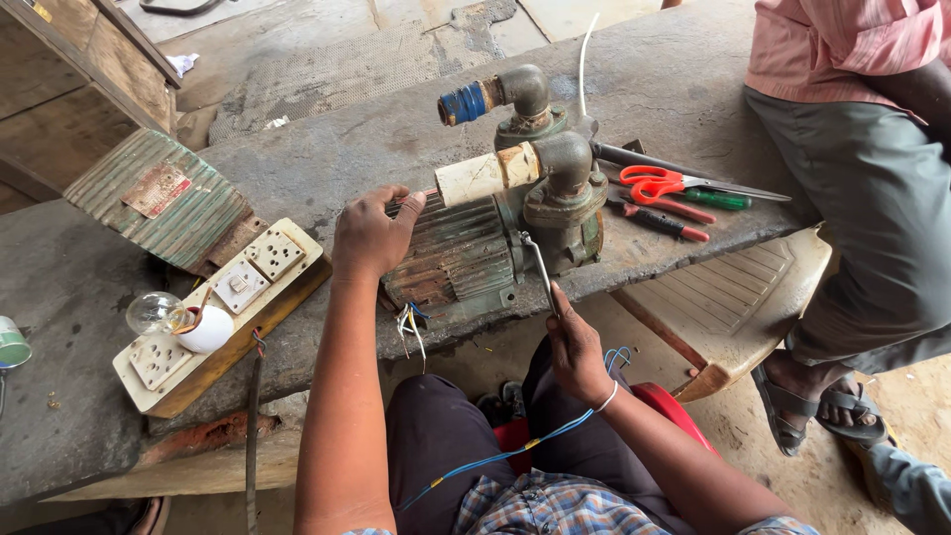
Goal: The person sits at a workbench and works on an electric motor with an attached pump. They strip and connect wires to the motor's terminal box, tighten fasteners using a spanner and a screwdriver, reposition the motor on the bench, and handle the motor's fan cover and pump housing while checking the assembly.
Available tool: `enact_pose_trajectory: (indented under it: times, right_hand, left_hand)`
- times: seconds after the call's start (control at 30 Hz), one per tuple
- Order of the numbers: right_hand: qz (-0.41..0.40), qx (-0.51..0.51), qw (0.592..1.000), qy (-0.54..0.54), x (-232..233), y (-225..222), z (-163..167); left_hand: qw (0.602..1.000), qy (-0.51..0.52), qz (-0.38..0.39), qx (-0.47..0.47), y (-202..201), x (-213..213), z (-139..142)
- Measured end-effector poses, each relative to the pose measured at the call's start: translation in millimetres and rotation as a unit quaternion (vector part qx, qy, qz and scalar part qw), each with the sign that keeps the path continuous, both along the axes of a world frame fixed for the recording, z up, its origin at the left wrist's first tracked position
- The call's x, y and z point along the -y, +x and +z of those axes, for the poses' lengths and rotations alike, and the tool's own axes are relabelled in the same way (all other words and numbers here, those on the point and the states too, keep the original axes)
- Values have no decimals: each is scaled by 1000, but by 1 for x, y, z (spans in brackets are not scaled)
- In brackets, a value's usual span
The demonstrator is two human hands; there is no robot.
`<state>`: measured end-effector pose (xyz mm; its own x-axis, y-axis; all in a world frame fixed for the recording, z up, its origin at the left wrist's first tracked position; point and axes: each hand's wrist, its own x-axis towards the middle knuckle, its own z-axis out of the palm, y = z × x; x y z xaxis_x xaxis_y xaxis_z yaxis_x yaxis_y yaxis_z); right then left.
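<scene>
The person sits at a grey stone table with an old water pump on its near edge. The left hand lies flat on the ribbed motor end of the pump, fingers spread and pressing down, not closed around anything. The right hand is closed around a thin metal tool, maybe a spanner or a screwdriver. Its tip touches the pump's side, low down near the base.

It looks like the step in hand is working on a bolt or screw on the pump body while the other hand keeps the pump from sliding. The next move likely needs a firm turn with the tool and a steady push from the left hand, because the pump sits close to the table's edge.

The tool's tip is too small to make out, so the part it touches is not clear. Loose wires hang from under the motor, and their ends are hard to see. A blue wire runs across the lap. Red scissors and screwdrivers lie behind the pump. A switch board with a bulb sits to the left. Another person is cut off at the right.
</scene>
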<state>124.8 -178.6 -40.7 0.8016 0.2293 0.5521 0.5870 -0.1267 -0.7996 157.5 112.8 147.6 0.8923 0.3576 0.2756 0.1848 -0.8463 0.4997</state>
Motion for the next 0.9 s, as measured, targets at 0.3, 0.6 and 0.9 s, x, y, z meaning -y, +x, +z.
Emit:
enact_pose_trajectory:
  times: [0.3,0.6,0.9]
  right_hand:
    - [-5,34,999,-26,-2,5,6]
    - [3,-34,997,-74,13,-10,33]
    - [47,-99,992,-57,20,-11,46]
  left_hand:
    - [1000,-11,5,-2,0,3,2]
    - [1000,-13,11,-18,1,6,5]
    - [1000,-6,12,-10,4,5,3]
